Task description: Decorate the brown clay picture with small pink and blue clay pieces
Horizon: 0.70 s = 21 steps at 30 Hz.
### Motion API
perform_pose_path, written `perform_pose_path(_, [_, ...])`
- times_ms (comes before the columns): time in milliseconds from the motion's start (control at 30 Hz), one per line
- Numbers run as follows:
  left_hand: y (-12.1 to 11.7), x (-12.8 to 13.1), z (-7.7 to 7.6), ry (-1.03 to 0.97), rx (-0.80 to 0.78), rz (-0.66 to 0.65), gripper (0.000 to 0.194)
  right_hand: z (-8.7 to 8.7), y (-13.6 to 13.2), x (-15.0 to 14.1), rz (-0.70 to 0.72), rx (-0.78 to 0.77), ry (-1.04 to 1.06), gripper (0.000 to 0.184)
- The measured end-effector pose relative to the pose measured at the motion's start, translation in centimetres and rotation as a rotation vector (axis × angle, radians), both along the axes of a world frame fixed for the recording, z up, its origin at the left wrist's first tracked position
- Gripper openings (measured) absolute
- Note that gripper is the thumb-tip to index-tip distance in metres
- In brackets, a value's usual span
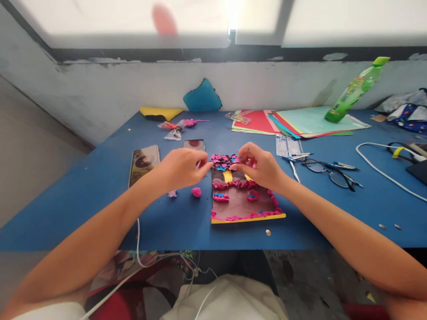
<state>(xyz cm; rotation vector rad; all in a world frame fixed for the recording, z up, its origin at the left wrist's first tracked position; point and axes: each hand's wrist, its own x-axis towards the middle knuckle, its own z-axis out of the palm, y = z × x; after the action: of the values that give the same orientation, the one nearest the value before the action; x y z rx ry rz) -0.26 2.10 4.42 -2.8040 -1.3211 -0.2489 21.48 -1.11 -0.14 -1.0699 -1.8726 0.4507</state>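
A dark board decorated with clay point(245, 205) lies flat on the table, with ruffled pink clay edging, blue bits and yellow strips on it. Pink, purple and blue clay pieces cluster along its far end. At that end's left side, my left hand point(189, 165) is closed, thumb and forefinger tips near the clay cluster; anything between them is too small to make out. My right hand point(260, 165) rests over the far right part, fingers bent and pinched at the clay, their contents hidden. Left of the board sit a pink clay lump point(196, 192) and a paler clay scrap point(172, 194).
Left stands a phone point(145, 156), partly behind my left arm; another phone point(194, 145) lies beyond. Coloured paper sheets point(307, 122) and a green bottle point(354, 91) are at the back. Eyeglasses point(338, 178), pens and a white cable point(383, 171) lie right.
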Motion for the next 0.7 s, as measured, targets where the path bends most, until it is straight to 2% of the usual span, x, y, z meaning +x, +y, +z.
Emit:
perform_pose_path(100, [0.1, -0.1, -0.1, -0.016, 0.045, 0.055, 0.027, 0.1, 0.4, 0.3, -0.018, 0.045, 0.038, 0.024])
perform_pose_path(167, [0.1, -0.1, -0.1, -0.010, 0.049, 0.073, 0.025, -0.1, 0.6, 0.6, -0.022, 0.103, -0.017, 0.018])
perform_pose_path(300, [-0.1, 0.0, 0.1, -0.007, 0.015, 0.063, 0.016, -0.5, 0.7, 1.2, -0.029, 0.250, -0.379, 0.026])
perform_pose_path(367, [-0.3, 0.0, 0.2, -0.029, -0.034, 0.027, 0.017, -0.8, 0.7, 1.3, -0.039, 0.252, -0.550, 0.029])
perform_pose_path(433, [-0.4, 0.0, 0.4, -0.050, -0.075, -0.012, 0.020, -0.9, 0.6, 1.3, -0.043, 0.237, -0.634, 0.030])
perform_pose_path(567, [-0.3, -0.2, 0.2, -0.059, -0.072, -0.051, 0.023, -1.1, 0.6, 1.2, -0.036, 0.250, -0.701, 0.029])
perform_pose_path(700, [0.3, -0.3, -0.6, -0.058, -0.054, -0.083, 0.029, -1.3, 0.5, 1.0, -0.033, 0.257, -0.739, 0.027])
